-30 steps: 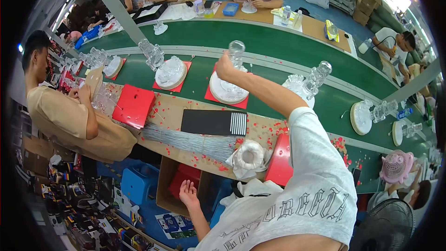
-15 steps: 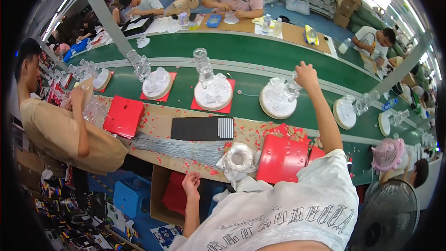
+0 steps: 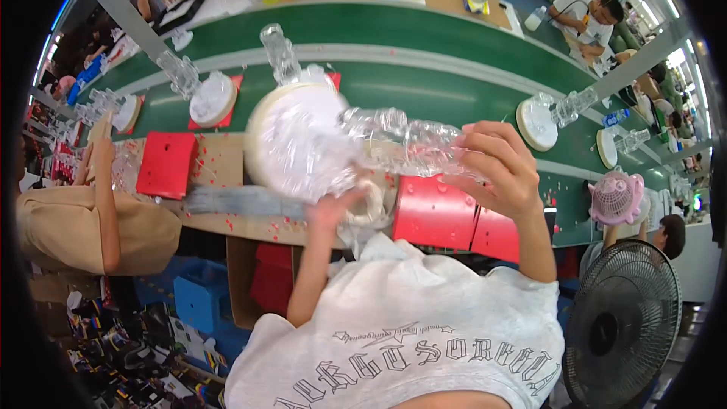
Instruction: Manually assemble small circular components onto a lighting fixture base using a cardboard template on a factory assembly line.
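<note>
My right hand [image 3: 500, 170] grips a clear, knobbly figure [image 3: 424, 148], its fingers wrapped round the far right end. The figure lies sideways and joins a round white base [image 3: 299, 136] with a cream rim, which is tilted up and smeared by motion. At the base's lower edge is my left hand [image 3: 333, 216]; blur hides how its fingers are set and whether they grip the rim. Partly behind that hand sits a white ring-shaped roll [image 3: 367, 201]. Red sheets [image 3: 435, 212] lie on the bench below the figure.
Similar round bases with clear figures [image 3: 538, 121] stand along the green conveyor [image 3: 439, 87]. A grey wire bundle [image 3: 235, 201] and a red stack [image 3: 166, 165] are at left, near a person in tan [image 3: 98, 227]. At right are a pink fan [image 3: 617, 197] and a black fan [image 3: 625, 326].
My right hand has lifted the base with its clear figure off the conveyor and brought it close, towards the left. My left hand has risen to the base's edge. The view has shifted.
</note>
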Available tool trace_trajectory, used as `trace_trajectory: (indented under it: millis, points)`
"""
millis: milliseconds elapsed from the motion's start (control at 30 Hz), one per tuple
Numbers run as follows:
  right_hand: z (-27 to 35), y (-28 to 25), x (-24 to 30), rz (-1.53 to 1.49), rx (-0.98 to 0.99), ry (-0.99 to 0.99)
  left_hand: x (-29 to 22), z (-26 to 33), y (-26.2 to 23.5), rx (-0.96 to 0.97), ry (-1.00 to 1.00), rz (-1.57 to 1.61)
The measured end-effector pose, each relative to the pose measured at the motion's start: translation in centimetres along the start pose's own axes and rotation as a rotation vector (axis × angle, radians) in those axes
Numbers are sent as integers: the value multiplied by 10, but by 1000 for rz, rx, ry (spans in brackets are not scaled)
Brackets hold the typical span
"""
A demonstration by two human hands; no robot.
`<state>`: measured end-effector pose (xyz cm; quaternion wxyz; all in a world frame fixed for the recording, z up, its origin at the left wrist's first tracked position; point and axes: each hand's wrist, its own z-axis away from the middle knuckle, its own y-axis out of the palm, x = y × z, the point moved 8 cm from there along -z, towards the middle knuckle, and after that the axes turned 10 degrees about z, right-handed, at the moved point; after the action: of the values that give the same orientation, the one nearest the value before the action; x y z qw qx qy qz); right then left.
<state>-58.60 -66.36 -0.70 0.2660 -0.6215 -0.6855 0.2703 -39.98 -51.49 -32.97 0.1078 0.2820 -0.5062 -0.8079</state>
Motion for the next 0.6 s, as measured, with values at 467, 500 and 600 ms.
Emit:
trace_trajectory:
  millis: [467, 500, 600]
  points:
    - [200, 320, 56, -638, 326, 577, -154, 109, 54, 11, 407, -348]
    - [209, 318, 47, -522, 356, 590, -147, 106, 54, -16, 406, -416]
    - [235, 283, -12, -328, 275, 724, -106, 94, 67, -83, 469, -414]
